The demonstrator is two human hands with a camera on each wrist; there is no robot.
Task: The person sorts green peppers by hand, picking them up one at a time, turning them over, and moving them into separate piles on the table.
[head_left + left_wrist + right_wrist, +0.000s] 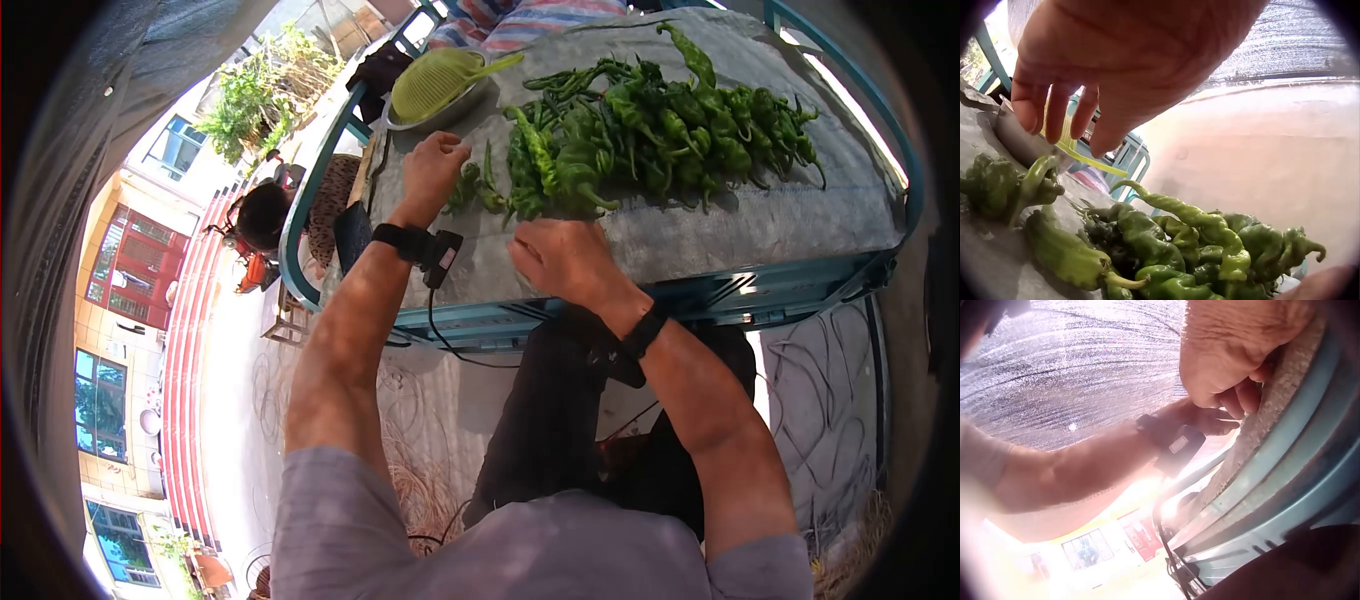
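Note:
Many green peppers [640,130] lie heaped on a grey cloth [790,225]; a few others [1007,187] lie apart at the heap's left side. The left hand [434,175] hovers just over these, its fingers [1054,112] hanging down loosely with nothing between them in the left wrist view. At the cloth's near edge is the right hand [565,258], just in front of the heap. In the right wrist view the right hand [1241,356] has its fingers bent in by the cloth, and nothing shows in them.
A yellow-green strainer [437,82] sits in a metal bowl [455,108] at the cloth's back left. Blue-green rails [300,235] frame the cart bed. A striped cloth [535,22] lies at the far side. Dark-trousered legs are close below the cart's near edge.

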